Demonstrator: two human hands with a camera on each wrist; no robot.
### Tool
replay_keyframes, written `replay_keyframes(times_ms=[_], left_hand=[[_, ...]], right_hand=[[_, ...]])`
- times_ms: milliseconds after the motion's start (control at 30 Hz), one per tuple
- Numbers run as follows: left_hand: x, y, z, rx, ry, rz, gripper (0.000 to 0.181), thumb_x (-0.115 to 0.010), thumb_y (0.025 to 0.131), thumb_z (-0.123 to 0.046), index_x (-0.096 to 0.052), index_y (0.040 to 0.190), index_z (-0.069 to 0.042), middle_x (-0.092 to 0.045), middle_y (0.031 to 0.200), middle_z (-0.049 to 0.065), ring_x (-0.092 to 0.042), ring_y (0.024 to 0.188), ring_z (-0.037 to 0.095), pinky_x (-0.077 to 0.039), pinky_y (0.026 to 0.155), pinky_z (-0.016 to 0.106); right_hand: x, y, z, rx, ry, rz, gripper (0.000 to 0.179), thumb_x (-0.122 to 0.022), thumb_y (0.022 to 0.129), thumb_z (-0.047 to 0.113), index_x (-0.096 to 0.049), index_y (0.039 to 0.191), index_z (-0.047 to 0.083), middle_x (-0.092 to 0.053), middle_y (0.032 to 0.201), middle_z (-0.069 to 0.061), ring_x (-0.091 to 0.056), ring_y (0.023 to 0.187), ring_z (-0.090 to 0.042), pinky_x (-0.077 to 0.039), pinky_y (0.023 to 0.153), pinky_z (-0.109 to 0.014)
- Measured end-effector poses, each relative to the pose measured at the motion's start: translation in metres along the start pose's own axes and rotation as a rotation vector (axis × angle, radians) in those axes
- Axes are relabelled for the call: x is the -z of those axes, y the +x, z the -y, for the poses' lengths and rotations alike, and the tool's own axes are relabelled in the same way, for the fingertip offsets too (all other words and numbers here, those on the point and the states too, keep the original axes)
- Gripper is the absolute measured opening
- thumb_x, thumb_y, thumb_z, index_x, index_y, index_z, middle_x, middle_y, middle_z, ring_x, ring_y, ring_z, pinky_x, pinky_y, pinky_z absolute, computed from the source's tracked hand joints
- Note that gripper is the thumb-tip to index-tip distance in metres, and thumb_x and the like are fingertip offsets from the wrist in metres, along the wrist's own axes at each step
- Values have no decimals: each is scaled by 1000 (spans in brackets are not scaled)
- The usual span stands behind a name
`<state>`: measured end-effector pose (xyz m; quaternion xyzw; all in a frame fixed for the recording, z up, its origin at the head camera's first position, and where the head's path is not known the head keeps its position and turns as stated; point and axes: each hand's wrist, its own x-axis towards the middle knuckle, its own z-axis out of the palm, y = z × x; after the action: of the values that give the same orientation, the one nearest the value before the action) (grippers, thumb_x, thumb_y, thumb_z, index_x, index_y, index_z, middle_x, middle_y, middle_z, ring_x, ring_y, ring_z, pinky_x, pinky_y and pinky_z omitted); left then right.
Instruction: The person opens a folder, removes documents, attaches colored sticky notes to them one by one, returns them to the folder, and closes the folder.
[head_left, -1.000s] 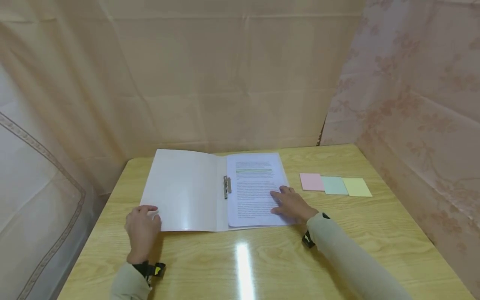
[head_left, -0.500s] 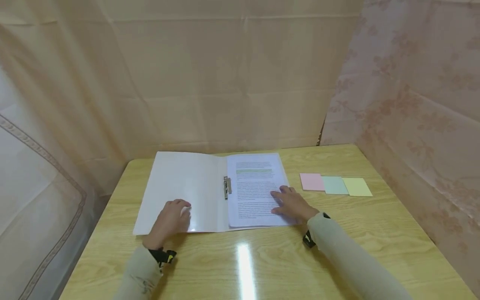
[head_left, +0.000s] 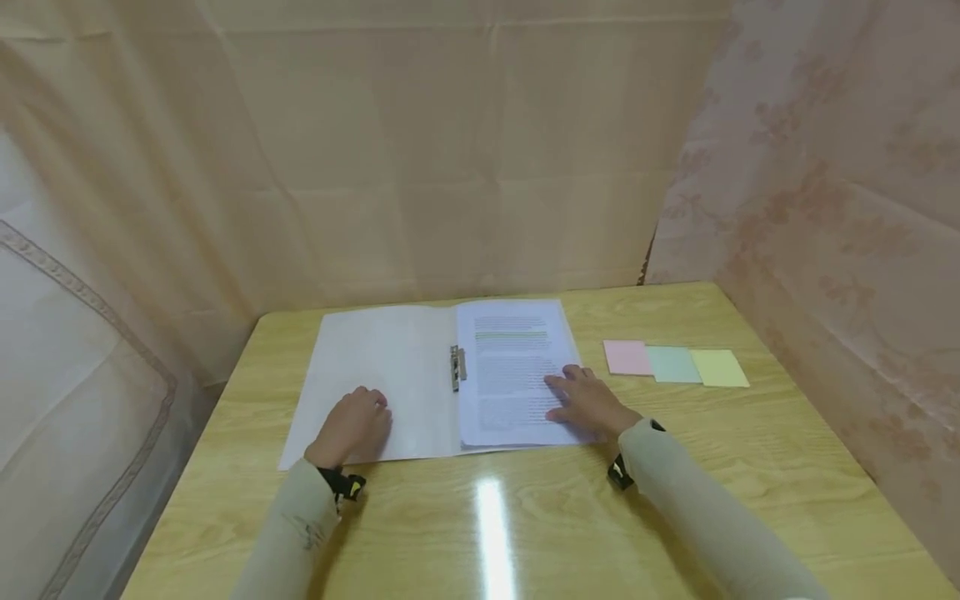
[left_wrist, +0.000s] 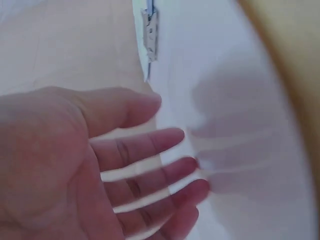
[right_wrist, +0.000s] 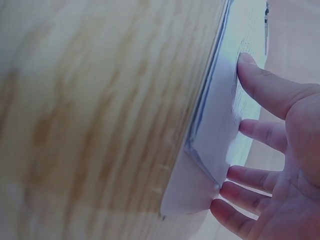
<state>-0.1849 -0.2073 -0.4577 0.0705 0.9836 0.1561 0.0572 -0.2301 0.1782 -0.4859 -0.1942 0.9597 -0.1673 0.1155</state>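
Observation:
A white folder point(head_left: 412, 358) lies spread flat on the table, its metal clip point(head_left: 455, 367) along the spine. Printed sheets point(head_left: 510, 333) with a green highlighted line rest on its right half. My left hand point(head_left: 356, 425) is over the lower part of the bare left cover; in the left wrist view its relaxed fingers point(left_wrist: 150, 175) have their tips at the white surface. My right hand point(head_left: 588, 404) rests spread on the right edge of the sheets, and the right wrist view has the thumb and fingertips on the paper near a corner.
To the right of the folder, pink point(head_left: 627, 357), green point(head_left: 673, 364) and yellow point(head_left: 718, 367) sticky-note pads lie in a row. The wooden table point(head_left: 420, 533) reaches back to a beige curtain point(head_left: 450, 167). Patterned cloth point(head_left: 847, 208) hangs on the right side.
My left hand has let go of the left cover's lower outer corner and moved right onto the cover, which now lies flatter. My right hand stays on the sheets.

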Motion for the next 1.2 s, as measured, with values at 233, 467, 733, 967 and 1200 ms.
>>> replay_keyframes(times_ms=[233, 467, 733, 967, 1200], left_hand=[[12, 21, -13, 87, 16, -45, 21, -58, 91, -13, -67, 94, 5, -68, 90, 19, -64, 83, 33, -53, 76, 46], [5, 36, -22, 80, -127, -100, 24, -58, 94, -17, -68, 103, 4, -65, 98, 19, -61, 90, 31, -50, 81, 45], [-13, 52, -31, 181, -386, -10, 27, -58, 97, -23, -64, 117, -5, -63, 113, 14, -58, 102, 27, -48, 88, 42], [-24, 65, -44, 166, -401, -6, 27, -60, 95, -22, -64, 117, -7, -63, 115, 14, -59, 104, 27, -48, 91, 43], [-33, 77, -56, 102, -372, -28, 35, -63, 93, -20, -60, 124, -4, -63, 113, 17, -59, 103, 30, -47, 92, 45]], right_hand=[[3, 3, 1, 34, 19, -11, 67, -68, 88, 39, -47, 144, 10, -35, 150, -28, -32, 137, -48, -30, 108, -62], [2, 3, 2, 8, 11, 0, 66, -69, 88, 38, -47, 144, 11, -35, 150, -26, -33, 136, -46, -31, 108, -61], [5, 4, 3, -3, 24, -1, 65, -73, 85, 37, -51, 141, 11, -40, 145, -25, -38, 129, -43, -35, 105, -58], [3, 15, 6, -43, 10, -29, 61, -73, 83, 43, -58, 132, 11, -52, 127, -20, -46, 110, -32, -43, 93, -49], [1, 19, 4, -44, 3, -46, 64, -76, 81, 39, -57, 133, 6, -48, 137, -25, -46, 124, -40, -42, 102, -53]])
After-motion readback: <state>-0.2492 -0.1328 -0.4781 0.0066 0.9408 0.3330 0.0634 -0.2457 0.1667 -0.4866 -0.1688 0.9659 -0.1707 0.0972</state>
